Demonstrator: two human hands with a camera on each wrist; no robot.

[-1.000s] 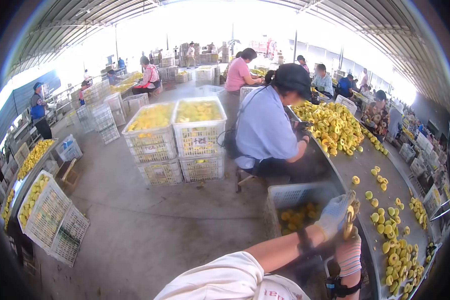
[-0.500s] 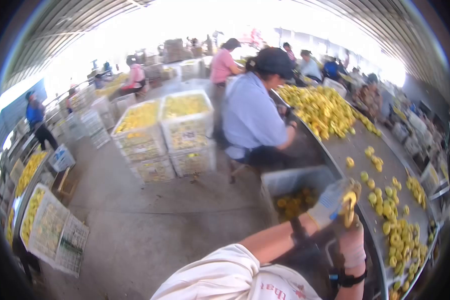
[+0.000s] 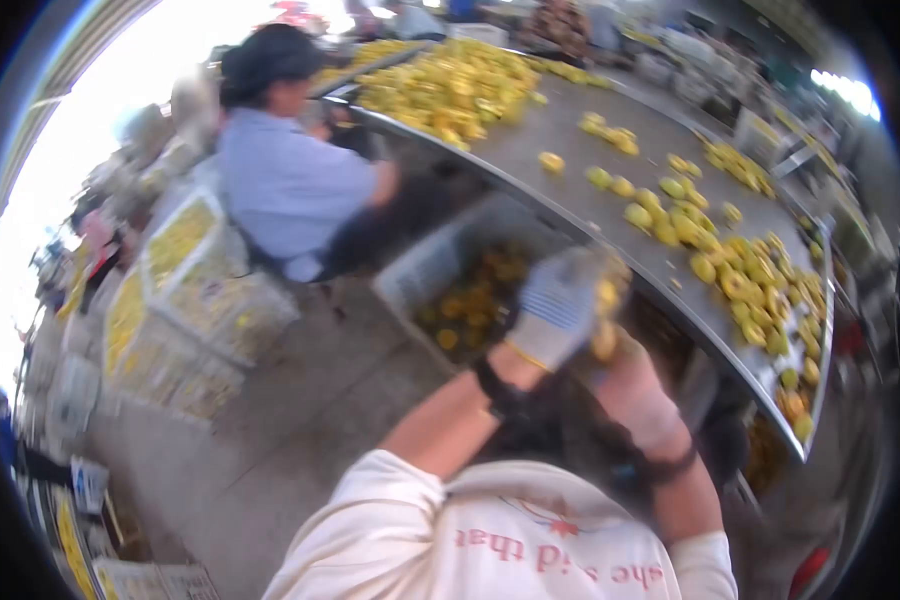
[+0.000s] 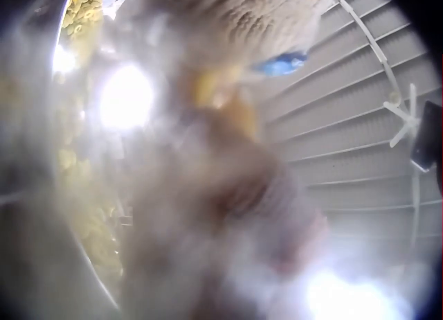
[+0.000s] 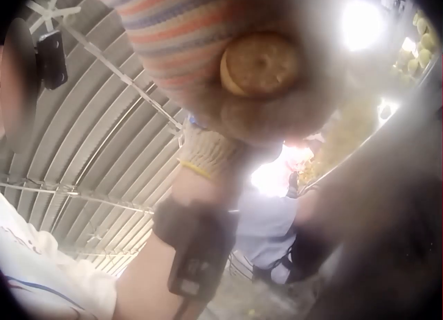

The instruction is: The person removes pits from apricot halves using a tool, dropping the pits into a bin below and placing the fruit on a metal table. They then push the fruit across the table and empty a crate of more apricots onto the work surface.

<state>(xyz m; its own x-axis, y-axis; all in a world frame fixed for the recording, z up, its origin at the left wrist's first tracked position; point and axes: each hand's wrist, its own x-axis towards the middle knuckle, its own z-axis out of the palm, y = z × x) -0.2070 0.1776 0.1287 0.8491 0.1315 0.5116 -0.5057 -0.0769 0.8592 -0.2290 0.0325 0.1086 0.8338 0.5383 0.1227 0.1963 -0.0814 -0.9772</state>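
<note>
A person [image 3: 295, 185] in a pale blue shirt and dark cap [image 3: 270, 62] sits beside stacked crates [image 3: 230, 300] on the grey floor [image 3: 280, 425]. Farther back, someone [image 3: 558, 28] wears a patterned top, blurred. Overhead, a pale fan [image 5: 50, 12] hangs beneath a ribbed roof [image 5: 90, 126], seen in both wrist views.

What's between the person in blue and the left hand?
In the head view, a crate with fruit inside lies between the left hand and the person.

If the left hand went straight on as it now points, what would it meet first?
Probably the near metal table rim, though depth is unclear; the left hand may pass above it.
</note>
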